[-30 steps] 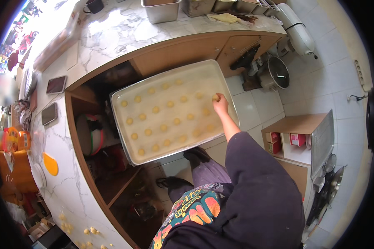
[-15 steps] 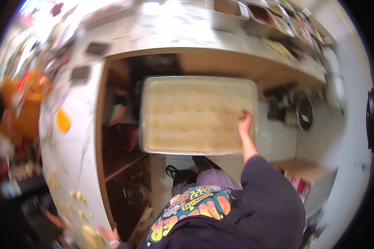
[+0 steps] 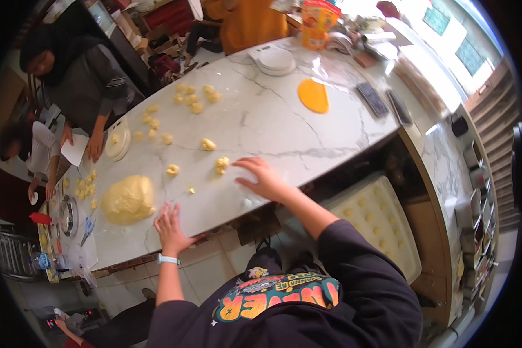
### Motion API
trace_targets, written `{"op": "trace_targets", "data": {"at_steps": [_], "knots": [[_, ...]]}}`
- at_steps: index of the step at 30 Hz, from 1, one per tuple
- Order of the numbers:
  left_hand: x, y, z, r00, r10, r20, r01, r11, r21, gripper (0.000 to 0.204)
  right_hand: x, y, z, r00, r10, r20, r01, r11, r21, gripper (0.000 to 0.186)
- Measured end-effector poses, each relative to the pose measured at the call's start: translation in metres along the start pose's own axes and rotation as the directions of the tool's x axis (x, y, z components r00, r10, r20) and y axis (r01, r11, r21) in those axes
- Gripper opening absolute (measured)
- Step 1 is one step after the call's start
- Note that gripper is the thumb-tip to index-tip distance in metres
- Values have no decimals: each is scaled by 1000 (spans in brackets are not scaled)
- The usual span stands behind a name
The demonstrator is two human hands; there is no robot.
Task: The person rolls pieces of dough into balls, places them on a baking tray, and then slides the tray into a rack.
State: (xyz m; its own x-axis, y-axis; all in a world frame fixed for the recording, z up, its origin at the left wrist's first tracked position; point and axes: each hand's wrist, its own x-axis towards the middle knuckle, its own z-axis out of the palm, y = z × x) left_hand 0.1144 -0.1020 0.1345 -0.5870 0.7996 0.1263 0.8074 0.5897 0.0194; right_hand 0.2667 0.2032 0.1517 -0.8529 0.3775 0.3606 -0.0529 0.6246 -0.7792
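So on my feed both hands are free right now. My right hand [image 3: 262, 178] reaches over the white, grey-veined counter [image 3: 243, 110] with its fingers curved and thumb apart, gripping nothing, just beside a rough, pale yellow lump of dough [image 3: 221, 165]. There's a sliver of gap between fingertips and lump, and I'd say that loose C shape suits something small and soft that squashes easily. My left hand [image 3: 173, 234] is spread wide near the front edge, also holding nothing, fingers near a big, rounded, pale yellow mound of dough [image 3: 127, 200]. Can't tell if it's resting on the surface or floating over it

Layout makes sense to me: the mound sits on my left and the loose bits sit out front, like a second craggy yellow lump [image 3: 173, 170] beyond my left fingers and a tiny yellow crumb [image 3: 191, 190] between the hands, so both arms get an easy reach. The flat, orange-yellow scraper [image 3: 313, 96] lies farther back, probably just out of the way. The pale, rectangular tray [image 3: 409, 264] with rows of small, round dough balls [image 3: 362, 203] is below counter level on my right, I guess so it doesn't eat counter space
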Motion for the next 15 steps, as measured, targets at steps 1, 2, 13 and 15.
{"op": "trace_targets", "data": {"at_steps": [1,2,13,15], "knots": [[2,10,1,999,-31,25,32,999,-30,126,15,-1,20,995,-78,66,84,993,-86,38],[5,20,4,999,-32,9,32,998,-53,126,19,19,43,989,-116,91,127,983,-130,30],[-2,19,-2,996,-37,79,46,993,-110,122,-17,36,-31,935,-4,-354,-220,777,-589,12],[4,21,0,995,-14,97,22,996,-82,122,17,64,-26,904,-29,-427,-227,813,-536,13]]}}
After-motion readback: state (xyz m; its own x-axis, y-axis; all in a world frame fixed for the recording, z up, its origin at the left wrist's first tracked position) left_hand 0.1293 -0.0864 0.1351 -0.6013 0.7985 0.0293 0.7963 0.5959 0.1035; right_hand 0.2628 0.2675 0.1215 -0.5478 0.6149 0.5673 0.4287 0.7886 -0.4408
